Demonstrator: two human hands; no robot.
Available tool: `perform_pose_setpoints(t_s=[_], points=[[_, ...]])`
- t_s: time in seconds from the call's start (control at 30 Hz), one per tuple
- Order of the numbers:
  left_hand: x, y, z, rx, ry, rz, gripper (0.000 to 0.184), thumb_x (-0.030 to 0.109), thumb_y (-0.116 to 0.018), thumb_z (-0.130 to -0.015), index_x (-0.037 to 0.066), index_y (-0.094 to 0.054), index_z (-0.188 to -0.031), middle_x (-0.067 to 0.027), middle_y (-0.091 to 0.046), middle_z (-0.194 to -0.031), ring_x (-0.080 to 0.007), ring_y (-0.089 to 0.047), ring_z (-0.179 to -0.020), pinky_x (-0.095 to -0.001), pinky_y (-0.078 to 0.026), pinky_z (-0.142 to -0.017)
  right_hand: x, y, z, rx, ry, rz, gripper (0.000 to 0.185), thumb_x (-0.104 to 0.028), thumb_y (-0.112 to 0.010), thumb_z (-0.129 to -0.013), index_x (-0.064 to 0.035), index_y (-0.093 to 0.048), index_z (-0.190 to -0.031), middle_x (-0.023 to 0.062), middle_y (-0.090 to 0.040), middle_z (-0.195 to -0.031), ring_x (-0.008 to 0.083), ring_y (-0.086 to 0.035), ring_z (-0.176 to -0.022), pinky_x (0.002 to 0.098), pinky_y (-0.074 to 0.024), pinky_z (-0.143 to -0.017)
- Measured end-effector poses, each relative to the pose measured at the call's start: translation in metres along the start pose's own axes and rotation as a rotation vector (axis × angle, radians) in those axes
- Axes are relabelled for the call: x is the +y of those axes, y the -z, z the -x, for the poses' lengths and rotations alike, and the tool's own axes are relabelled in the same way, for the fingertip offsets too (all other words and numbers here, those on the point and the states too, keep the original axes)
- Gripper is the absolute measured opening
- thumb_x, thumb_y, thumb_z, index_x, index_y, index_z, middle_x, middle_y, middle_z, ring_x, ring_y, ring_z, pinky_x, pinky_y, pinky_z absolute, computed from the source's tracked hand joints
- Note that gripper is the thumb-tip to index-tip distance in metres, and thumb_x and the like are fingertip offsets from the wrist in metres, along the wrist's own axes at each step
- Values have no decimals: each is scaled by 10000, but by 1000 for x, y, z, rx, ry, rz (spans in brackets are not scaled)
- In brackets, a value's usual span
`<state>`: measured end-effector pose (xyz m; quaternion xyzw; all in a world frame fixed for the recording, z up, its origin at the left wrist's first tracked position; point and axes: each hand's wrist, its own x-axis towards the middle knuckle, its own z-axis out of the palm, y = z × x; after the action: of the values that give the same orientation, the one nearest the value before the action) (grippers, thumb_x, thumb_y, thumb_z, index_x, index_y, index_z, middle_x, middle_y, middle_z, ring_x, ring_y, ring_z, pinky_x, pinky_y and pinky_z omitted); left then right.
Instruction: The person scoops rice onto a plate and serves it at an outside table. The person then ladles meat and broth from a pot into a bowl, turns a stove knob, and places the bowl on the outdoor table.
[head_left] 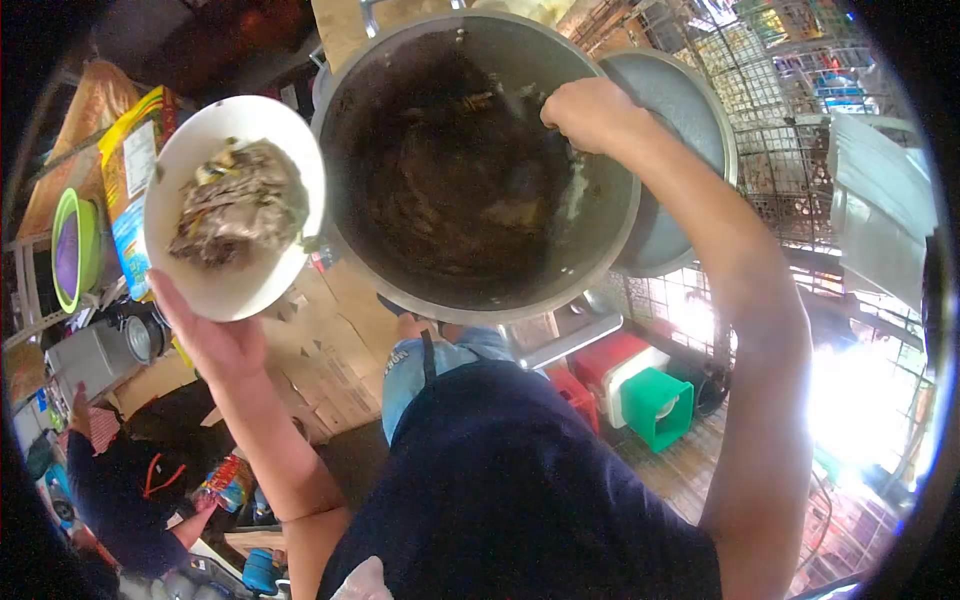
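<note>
Some sliced meat already lies in the white bowl your left hand grasps; dark broth remains in the stockpot, your right hand clenched, on what unclear.

food is held in a bowl left of a pot; wire mesh is seen at right, cardboard below.

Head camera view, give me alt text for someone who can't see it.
A person's left hand holds a white bowl of greyish food beside a large metal pot with dark contents. The right hand is curled over the pot's right side; whether it grips anything is unclear.
</note>
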<state>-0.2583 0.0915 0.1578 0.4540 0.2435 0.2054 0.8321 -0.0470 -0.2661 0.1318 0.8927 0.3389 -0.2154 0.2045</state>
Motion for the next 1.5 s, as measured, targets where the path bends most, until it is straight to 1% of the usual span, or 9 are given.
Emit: perform_pose_setpoints(t_s=[0.23,0.33,0.53,0.63,0.93,1.1,1.23,1.43,1.5], points=[[-4,17,3,16,43,87,612,481,-433,-969,70,-353,-1415,-98,-423,-1414,-267,-429,-1281,-459,-383,-1053,0,8,-15,-197,18,-64,214,-70,-617,-708,-139,-716,-885,102,-688,-894,313,-659,-862,441,-530,-714],[-7,15,6,7,36,89,597,472,-428,-974,68,-363,-1409,-95,-432,-1408,-262,-438,-1274,-453,-387,-1049,3,-4,-29,-130,114,-37,205,-79,-615,-716,-135,-714,-886,106,-688,-900,317,-656,-864,439,-527,-725],[-7,13,9,16,45,126,571,453,-423,-982,64,-381,-1398,-98,-448,-1398,-261,-454,-1260,-447,-397,-1041,-1,-9,-35,-109,128,-75,194,-88,-637,-682,-116,-720,-855,104,-687,-832,294,-656,-828,411,-515,-719],[-7,13,11,40,39,111,579,478,-412,-978,81,-386,-1399,-89,-456,-1393,-272,-454,-1265,-458,-406,-1039,-7,13,-39,-275,79,-24,185,-96,-649,-685,-110,-722,-854,102,-693,-843,300,-659,-835,409,-521,-719],[-10,18,16,6,49,157,562,455,-401,-988,66,-392,-1394,-99,-466,-1385,-265,-469,-1247,-446,-399,-1038,-7,-14,-56,-162,200,35,153,-108,-638,-693,-100,-712,-827,123,-685,-842,329,-653,-829,419,-525,-718],[-12,15,20,12,36,141,569,460,-393,-988,62,-388,-1394,-102,-462,-1386,-261,-467,-1248,-442,-403,-1036,-20,5,-46,-203,208,53,157,-112,-650,-689,-105,-704,-836,122,-685,-860,331,-653,-838,431,-523,-720],[-14,13,23,19,35,136,575,459,-399,-987,57,-381,-1397,-99,-461,-1385,-257,-470,-1245,-434,-404,-1033,-17,-20,-55,-240,227,29,176,-101,-628,-716,-82,-704,-874,123,-692,-934,317,-660,-905,428,-528,-755],[-17,15,30,-21,28,141,575,458,-415,-982,59,-376,-1394,-108,-470,-1367,-257,-476,-1235,-434,-411,-1025,-13,-40,-54,-182,272,71,171,-196,-650,-736,-84,-694,-858,130,-692,-906,313,-660,-877,429,-496,-784],[-18,10,35,62,28,108,574,461,-414,-981,62,-377,-1393,-109,-468,-1366,-255,-477,-1233,-429,-413,-1023,-11,-44,-54,-170,289,31,184,-235,-656,-741,-94,-694,-853,128,-692,-891,314,-657,-878,424,-488,-788]])
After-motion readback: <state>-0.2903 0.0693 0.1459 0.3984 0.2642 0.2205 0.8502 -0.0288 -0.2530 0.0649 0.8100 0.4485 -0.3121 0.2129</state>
